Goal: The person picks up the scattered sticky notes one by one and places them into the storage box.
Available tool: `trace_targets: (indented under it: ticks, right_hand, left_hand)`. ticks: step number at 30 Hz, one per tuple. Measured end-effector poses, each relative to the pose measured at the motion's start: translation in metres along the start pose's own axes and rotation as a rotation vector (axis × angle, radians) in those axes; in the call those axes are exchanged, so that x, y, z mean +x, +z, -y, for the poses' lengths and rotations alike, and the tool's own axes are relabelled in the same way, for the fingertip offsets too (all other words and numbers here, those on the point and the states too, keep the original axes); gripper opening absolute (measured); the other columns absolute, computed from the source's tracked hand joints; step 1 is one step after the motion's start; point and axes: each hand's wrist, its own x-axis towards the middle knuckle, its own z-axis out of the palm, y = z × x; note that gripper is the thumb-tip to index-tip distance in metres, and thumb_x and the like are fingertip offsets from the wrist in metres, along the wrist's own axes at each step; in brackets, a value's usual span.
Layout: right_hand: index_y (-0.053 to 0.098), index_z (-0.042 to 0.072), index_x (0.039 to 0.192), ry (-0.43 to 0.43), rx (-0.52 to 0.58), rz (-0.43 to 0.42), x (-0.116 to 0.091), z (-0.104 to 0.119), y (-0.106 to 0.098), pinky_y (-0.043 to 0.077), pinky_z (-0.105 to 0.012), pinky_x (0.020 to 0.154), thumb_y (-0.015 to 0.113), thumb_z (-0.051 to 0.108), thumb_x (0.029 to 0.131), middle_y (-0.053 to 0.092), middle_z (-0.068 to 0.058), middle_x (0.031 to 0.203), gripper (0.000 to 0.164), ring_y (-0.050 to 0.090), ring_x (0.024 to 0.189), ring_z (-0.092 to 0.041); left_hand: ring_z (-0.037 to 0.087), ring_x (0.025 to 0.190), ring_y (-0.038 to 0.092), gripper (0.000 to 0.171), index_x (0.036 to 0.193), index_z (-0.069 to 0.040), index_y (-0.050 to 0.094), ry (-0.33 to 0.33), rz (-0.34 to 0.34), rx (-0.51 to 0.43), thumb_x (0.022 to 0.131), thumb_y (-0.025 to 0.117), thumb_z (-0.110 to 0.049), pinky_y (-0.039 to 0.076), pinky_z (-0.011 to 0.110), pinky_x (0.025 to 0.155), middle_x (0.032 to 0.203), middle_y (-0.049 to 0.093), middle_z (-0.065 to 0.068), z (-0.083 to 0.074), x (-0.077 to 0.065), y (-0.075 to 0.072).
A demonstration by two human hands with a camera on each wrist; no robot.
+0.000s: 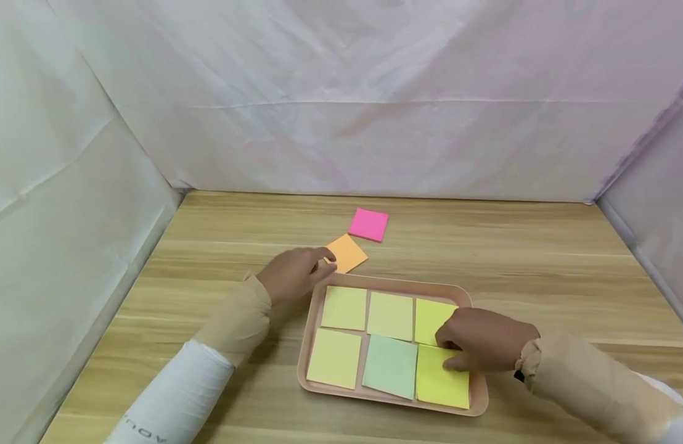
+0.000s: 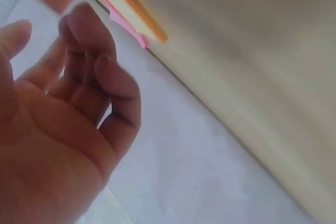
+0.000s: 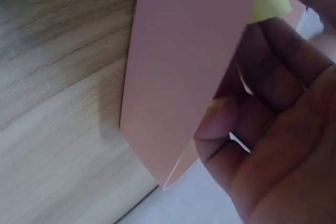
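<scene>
A peach tray (image 1: 315, 308) lies on the wooden table with several sticky-note pads in it, most yellow and one light green (image 1: 390, 365). My right hand (image 1: 480, 340) lies over the tray's right side. Its curled fingers and thumb hold the front-right yellow pad (image 1: 441, 387) at its far edge. The right wrist view shows the tray's wall (image 3: 184, 66) close up, with the curled fingers (image 3: 273, 82) behind it. My left hand (image 1: 297, 271) hovers just behind the tray, its fingertips at the near corner of an orange pad (image 1: 348, 253). Its fingers (image 2: 89, 66) are loosely curled and hold nothing.
A pink pad (image 1: 368, 224) lies on the table beyond the orange one. White cloth walls (image 1: 341, 105) close in the table at the back and on both sides. Bare wood (image 1: 541, 259) stretches right of the pads.
</scene>
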Motion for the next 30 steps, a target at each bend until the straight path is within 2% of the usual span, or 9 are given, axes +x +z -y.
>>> trace_targets:
  ticks: [4,8,10,13,15,18,22,25,30]
  right_hand:
    - [0.043,0.024,0.056,-0.003,-0.109,-0.046,0.001,0.003,0.004,0.026,-0.018,0.046,0.074,0.019,0.069,0.024,0.013,0.053,0.034,0.026,0.051,-0.003]
    - [0.046,0.021,0.059,-0.024,-0.173,-0.083,0.004,0.004,0.009,0.029,-0.02,0.046,0.077,0.022,0.069,0.029,0.013,0.054,0.033,0.028,0.052,-0.004]
    - [0.048,0.02,0.062,-0.043,-0.176,-0.095,0.007,0.003,0.009,0.031,-0.02,0.047,0.078,0.023,0.068,0.033,0.013,0.055,0.031,0.029,0.052,-0.005]
    - [0.053,0.018,0.068,-0.064,-0.172,-0.114,0.01,0.003,0.011,0.035,-0.02,0.048,0.079,0.023,0.069,0.042,0.012,0.058,0.026,0.034,0.053,-0.005]
    - [0.056,0.017,0.072,-0.063,-0.17,-0.124,0.012,0.003,0.01,0.039,-0.021,0.049,0.077,0.022,0.071,0.047,0.011,0.062,0.022,0.037,0.053,-0.005]
    - [0.061,0.016,0.078,-0.045,-0.171,-0.139,0.014,0.004,0.006,0.044,-0.023,0.052,0.074,0.021,0.075,0.054,0.009,0.069,0.015,0.042,0.057,-0.004]
    - [0.064,0.017,0.086,0.003,-0.162,-0.218,0.016,-0.002,-0.003,0.047,-0.024,0.054,0.071,0.024,0.08,0.054,0.005,0.08,0.012,0.045,0.059,-0.004]
    - [0.065,0.014,0.095,0.051,-0.143,-0.334,0.017,-0.014,-0.009,0.048,-0.024,0.051,0.07,0.023,0.082,0.052,0.0,0.088,0.016,0.047,0.057,-0.005]
    - [0.058,0.01,0.118,0.166,-0.043,-0.403,0.01,-0.039,-0.014,0.048,-0.025,0.051,0.063,0.021,0.088,0.052,-0.011,0.104,0.032,0.049,0.056,-0.006]
  left_hand:
    - [0.011,0.068,0.057,0.036,0.119,-0.011,0.06,-0.031,0.005,0.084,0.093,0.054,-0.037,0.052,0.033,0.061,0.085,0.064,0.001,0.002,0.019,-0.011]
    - [0.021,0.084,0.061,0.052,0.125,-0.011,0.057,-0.105,0.09,0.23,0.09,0.053,-0.049,0.055,0.042,0.07,0.108,0.063,0.01,0.006,0.035,-0.013]
    - [0.025,0.086,0.062,0.059,0.122,-0.01,0.056,-0.155,0.137,0.3,0.087,0.051,-0.056,0.055,0.044,0.069,0.109,0.063,0.011,0.007,0.038,-0.014]
    - [0.025,0.079,0.061,0.061,0.11,-0.009,0.057,-0.225,0.184,0.356,0.083,0.051,-0.063,0.054,0.043,0.062,0.094,0.064,0.008,0.009,0.041,-0.015]
    - [0.023,0.072,0.06,0.058,0.099,-0.01,0.056,-0.26,0.197,0.367,0.081,0.052,-0.065,0.052,0.041,0.056,0.083,0.062,0.005,0.008,0.039,-0.017]
    - [0.021,0.069,0.058,0.059,0.095,-0.011,0.054,-0.293,0.201,0.363,0.078,0.054,-0.068,0.051,0.04,0.055,0.079,0.06,0.004,0.011,0.036,-0.017]
    - [0.024,0.076,0.06,0.075,0.111,-0.011,0.053,-0.334,0.212,0.375,0.071,0.054,-0.074,0.052,0.045,0.062,0.091,0.064,0.006,0.018,0.033,-0.012]
    - [0.027,0.083,0.061,0.086,0.123,-0.012,0.049,-0.361,0.215,0.38,0.068,0.052,-0.078,0.05,0.047,0.066,0.1,0.065,0.007,0.022,0.033,-0.007]
    - [0.026,0.084,0.061,0.089,0.125,-0.011,0.046,-0.348,0.194,0.395,0.068,0.052,-0.079,0.051,0.046,0.065,0.103,0.063,0.007,0.02,0.04,0.0]
